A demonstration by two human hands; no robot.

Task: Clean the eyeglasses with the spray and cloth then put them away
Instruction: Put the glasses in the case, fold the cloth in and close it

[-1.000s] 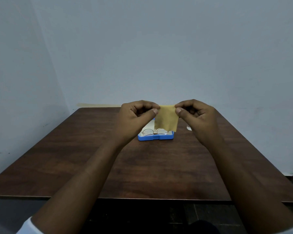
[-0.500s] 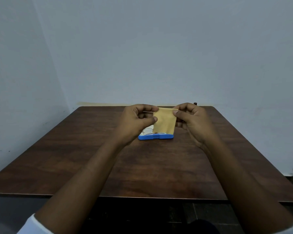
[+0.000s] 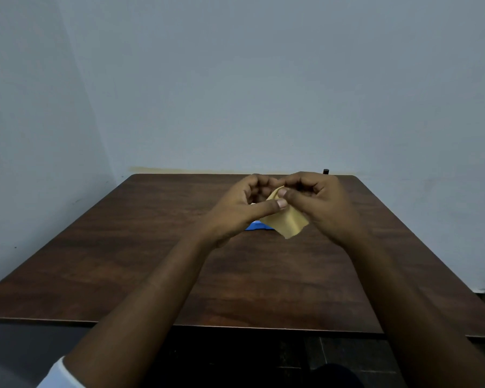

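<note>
Two sets of fingers [image 3: 282, 203] pinch one soft yellow cloth [image 3: 287, 223] at its upper edge. The left hand [image 3: 242, 210] holds it between thumb and curled fingers, and the right hand [image 3: 321, 208] does the same, with the fingertips of the two hands nearly touching.

A second ago the hands were apart and the cloth hung flat between them as an open square. They have since closed together, and the cloth is now doubled over, with one loose corner hanging down and tilted to the right. I take this as a fold in progress. Whether the cloth is being made into a pad for wiping or tidied for storage cannot be told from here.

Just behind and below the cloth, a sliver of one blue hard-shell case [image 3: 256, 226] shows on the dark brown wooden table [image 3: 151, 275], near the table's middle. The eyeglasses lay in that open case a moment earlier. The hands now hide them, so that is where I judge them to be.

The count is two hands, one cloth, one case and one pair of eyeglasses, which is out of sight. There is also one small dark object [image 3: 325, 171] at the far table edge, possibly the spray's cap, though it is too small to tell.
</note>
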